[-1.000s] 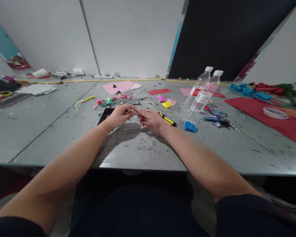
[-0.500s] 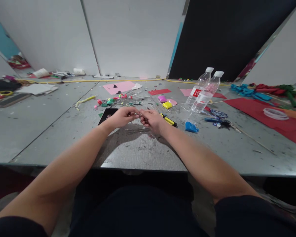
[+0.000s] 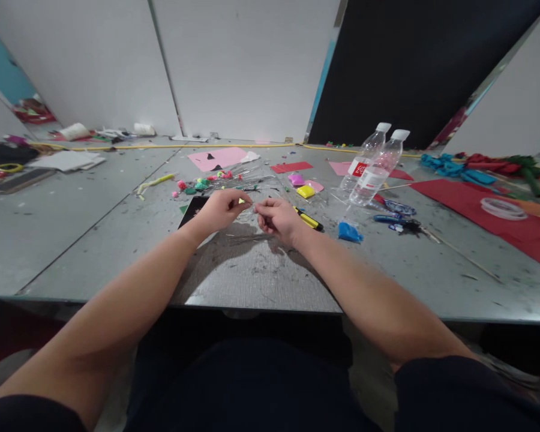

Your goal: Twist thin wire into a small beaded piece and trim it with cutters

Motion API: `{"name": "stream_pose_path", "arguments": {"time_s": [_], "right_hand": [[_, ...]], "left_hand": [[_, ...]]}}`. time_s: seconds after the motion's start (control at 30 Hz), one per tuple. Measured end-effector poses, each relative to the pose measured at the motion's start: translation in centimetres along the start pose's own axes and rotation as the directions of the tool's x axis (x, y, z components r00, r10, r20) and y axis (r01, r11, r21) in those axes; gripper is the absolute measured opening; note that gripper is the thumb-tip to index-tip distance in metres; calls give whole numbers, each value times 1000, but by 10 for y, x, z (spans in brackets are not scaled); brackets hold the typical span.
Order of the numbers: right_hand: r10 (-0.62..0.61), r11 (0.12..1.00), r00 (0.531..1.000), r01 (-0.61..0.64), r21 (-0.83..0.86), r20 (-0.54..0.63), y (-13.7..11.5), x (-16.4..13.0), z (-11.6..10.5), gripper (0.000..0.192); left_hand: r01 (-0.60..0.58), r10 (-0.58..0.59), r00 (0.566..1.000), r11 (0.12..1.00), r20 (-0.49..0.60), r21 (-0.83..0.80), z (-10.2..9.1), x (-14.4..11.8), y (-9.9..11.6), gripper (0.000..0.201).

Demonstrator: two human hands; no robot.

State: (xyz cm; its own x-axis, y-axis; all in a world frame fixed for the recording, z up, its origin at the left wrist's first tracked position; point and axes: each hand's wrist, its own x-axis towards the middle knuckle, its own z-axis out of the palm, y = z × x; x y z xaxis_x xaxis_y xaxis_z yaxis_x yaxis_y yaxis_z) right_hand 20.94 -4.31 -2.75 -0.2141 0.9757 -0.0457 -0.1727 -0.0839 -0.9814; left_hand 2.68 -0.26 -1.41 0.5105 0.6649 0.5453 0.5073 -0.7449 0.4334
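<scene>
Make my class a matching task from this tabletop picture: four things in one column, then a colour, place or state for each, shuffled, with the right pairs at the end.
Column 1
1. Left hand
2. Slim tool beside the right hand
3. Clear rings
4. Plastic bottles

Column 2
A. Lying on a red sheet
B. Capped in white
C. Fingertips pointing toward the other hand, on its right
D. Yellow and black

Right pairs: 1-C, 2-D, 3-A, 4-B

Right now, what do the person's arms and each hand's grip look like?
Left grip and right grip: bare five-fingered human hands, no gloves visible. Forearms bare; no watch, cables or markings seen. Short dark sleeves, left and right, navy to black, looking plain.
</scene>
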Motion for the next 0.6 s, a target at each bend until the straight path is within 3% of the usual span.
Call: {"name": "stream_pose_path", "arguments": {"time_s": [0.13, 0.37, 0.47, 0.53, 0.6], "right_hand": [[16, 994, 1000, -19, -111, -26, -1, -3, 6, 29], [-17, 944, 998, -4, -329, -61, 3, -4, 10, 30], [-194, 810, 981, 157, -566, -6, 5, -4, 3, 29], [-347, 675, 936, 298, -676, 66, 5, -4, -2, 32], [-435, 608, 893, 384, -695, 113, 6, -2, -7, 34]], "left_hand": [[-25, 26, 1000, 995, -13, 93, 5, -1, 4, 12], [71, -73, 997, 977, 4, 202, 13, -4, 13, 8], [105, -108, 994, 986, 22, 132, 11, -4, 13, 9], [120, -121, 992, 991, 17, 51, 9, -3, 12, 10], [126, -126, 992, 991, 18, -38, 8, -3, 10, 10]]}}
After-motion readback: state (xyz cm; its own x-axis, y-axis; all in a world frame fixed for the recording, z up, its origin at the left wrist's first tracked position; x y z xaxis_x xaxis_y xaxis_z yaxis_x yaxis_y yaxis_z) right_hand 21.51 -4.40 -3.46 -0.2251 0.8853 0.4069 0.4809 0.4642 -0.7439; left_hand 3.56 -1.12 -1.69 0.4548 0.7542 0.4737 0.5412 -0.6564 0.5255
